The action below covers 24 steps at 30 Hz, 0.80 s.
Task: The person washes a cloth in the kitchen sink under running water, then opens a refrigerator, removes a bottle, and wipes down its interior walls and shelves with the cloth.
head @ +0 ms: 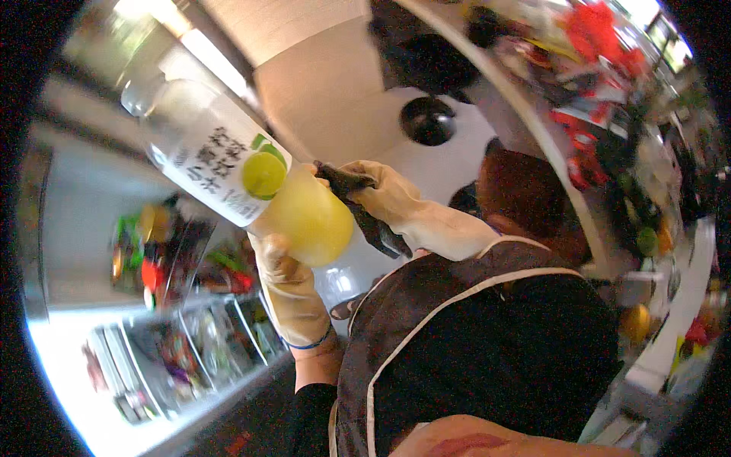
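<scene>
A large clear plastic bottle (211, 148) of pale yellow drink lies aslant in front of me, its narrower end towards the upper left. Its white label bears writing and a green citrus picture. My left hand (285, 285), in a cream glove with a blue edge, grips the bottle near its base. My right hand (388, 197), in a matching glove, is closed around a dark, cloth-like thing (348, 181) at the bottle's far side; some fingertips show behind the bottle. How firmly the right hand bears on the bottle is hidden.
On the left stands a lit refrigerator (120, 314) with clear drawers and packed goods. A dark round object (427, 120) sits beyond my hands on a pale surface. Blurred red and colourful items (594, 34) crowd the right side. A brown apron (411, 308) covers my front.
</scene>
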{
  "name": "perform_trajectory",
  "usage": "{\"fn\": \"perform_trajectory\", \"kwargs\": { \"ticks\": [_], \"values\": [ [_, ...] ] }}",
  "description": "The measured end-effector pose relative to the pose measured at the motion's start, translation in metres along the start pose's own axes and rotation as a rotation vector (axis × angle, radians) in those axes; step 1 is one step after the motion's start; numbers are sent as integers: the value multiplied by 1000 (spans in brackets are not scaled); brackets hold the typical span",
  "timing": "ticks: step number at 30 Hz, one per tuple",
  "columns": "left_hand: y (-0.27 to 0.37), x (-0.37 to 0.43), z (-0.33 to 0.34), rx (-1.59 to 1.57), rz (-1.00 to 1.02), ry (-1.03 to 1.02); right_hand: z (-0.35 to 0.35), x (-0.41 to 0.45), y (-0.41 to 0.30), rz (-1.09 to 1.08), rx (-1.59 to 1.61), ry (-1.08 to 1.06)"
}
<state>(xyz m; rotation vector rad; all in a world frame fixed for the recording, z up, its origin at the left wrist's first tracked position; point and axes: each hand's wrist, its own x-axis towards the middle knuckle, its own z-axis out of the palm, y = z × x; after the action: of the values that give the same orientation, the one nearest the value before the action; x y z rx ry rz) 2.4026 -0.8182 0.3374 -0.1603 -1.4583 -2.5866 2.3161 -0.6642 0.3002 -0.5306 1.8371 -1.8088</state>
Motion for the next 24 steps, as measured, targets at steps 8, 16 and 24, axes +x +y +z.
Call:
{"fn": "perform_trajectory", "kwargs": {
  "ticks": [8, 16, 24],
  "values": [
    [-102, 105, 50, 1091, -6, 98, -195, -10, 10, -66, -374, 667],
    [-138, 209, 10, 842, -99, -97, -220, 57, -22, -259, -387, 490],
    [-172, 384, -42, 931, -11, 317, -207, 179, -12, 127, -627, 495]
  ]
}}
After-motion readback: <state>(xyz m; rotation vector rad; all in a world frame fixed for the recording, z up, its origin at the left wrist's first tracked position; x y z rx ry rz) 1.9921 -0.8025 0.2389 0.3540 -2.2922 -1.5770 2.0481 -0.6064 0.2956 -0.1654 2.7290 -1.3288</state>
